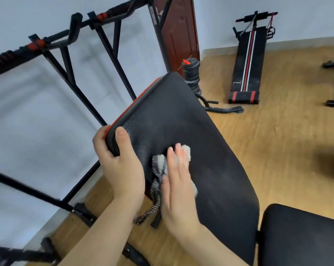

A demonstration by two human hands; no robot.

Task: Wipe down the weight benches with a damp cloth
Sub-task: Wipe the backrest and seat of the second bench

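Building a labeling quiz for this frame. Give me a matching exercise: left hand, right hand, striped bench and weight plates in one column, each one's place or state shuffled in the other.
Things:
1. left hand
2. right hand
3. striped bench
4. weight plates

Place or state:
a. stacked near the door
b. pressed flat on the cloth
c. gripping the red-trimmed edge of the pad
d. lying on the floor by the far wall

Pairs: 1-c, 2-b, 3-d, 4-a
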